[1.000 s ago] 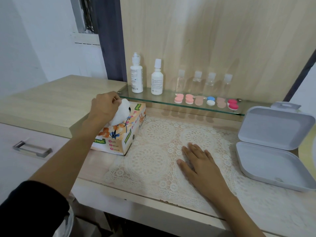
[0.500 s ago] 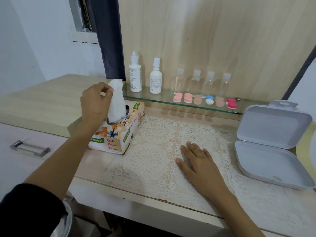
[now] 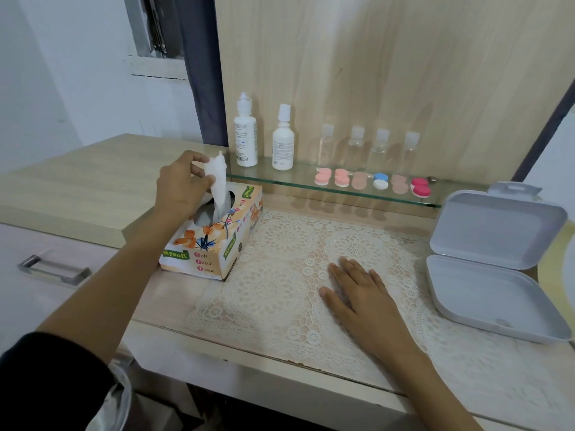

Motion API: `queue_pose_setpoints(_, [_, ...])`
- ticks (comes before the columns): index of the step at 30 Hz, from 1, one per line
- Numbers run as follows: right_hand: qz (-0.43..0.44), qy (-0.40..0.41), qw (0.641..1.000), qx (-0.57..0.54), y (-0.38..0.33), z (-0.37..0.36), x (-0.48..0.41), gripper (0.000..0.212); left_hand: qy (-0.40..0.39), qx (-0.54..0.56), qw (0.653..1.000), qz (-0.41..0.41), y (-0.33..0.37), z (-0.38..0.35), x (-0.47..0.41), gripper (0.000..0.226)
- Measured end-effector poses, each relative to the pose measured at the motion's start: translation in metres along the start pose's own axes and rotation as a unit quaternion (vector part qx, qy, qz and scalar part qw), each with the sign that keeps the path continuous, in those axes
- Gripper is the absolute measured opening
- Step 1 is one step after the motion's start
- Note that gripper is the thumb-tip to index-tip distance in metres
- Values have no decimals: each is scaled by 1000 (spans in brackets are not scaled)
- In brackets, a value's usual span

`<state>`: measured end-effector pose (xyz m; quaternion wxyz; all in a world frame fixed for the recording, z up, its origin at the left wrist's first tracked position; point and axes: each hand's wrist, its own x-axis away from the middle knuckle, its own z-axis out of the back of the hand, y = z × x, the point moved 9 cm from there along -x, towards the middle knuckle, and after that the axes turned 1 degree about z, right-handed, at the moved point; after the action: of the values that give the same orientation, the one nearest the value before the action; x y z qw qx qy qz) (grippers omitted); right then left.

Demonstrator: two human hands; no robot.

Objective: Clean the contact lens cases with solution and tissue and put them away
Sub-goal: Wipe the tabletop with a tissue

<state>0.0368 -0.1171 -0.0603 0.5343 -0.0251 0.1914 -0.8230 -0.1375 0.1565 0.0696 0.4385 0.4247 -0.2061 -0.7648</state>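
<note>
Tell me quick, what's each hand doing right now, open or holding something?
Left hand: pinches a white tissue that sticks up from the tissue box.
Right hand: open, flat on the lace mat, holding nothing.

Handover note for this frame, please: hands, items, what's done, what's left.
Left hand pinches a tissue partly out of the tissue box. Right hand lies flat on the lace mat, holding nothing.
Six cases sit on the glass shelf, right of two solution bottles; the grey box stands open at right.
Done: tissue nearly drawn. Left: pull it free, clean every case, put them away, probably into the grey box.
</note>
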Motion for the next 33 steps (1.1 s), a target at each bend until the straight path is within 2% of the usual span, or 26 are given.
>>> queue_pose_setpoints(5, [-3,-4,1000,7,1,-1,-1,60,-9,-12,1000,-13,1,0,-2,24])
queue_pose_setpoints(8, [0,-2,1000,1,2,-2,-1,61,-36,-22,999,-13,0,-6,1,29])
queue_pose_setpoints(12, [3,5,1000,-2,1,-2,-1,82,-74,-102,992,-3,-1,-12,6,33])
queue_pose_setpoints(17, [-1,5,1000,3,2,-2,-2,72,-123,-176,976,25,-10,-24,11,29])
queue_pose_setpoints(21, [-2,-1,1000,3,1,-2,-1,67,-134,-219,965,-59,0,-33,12,27])
queue_pose_setpoints(25, [-1,0,1000,2,1,-1,-1,62,-150,-261,946,-123,5,-43,16,35])
queue_pose_setpoints(28, [-1,-2,1000,2,1,-1,-1,60,-118,-254,946,-165,11,-44,19,33])
queue_pose_setpoints(33, [1,1,1000,-4,2,-2,-1,63,-38,-196,975,-97,4,-24,5,34])
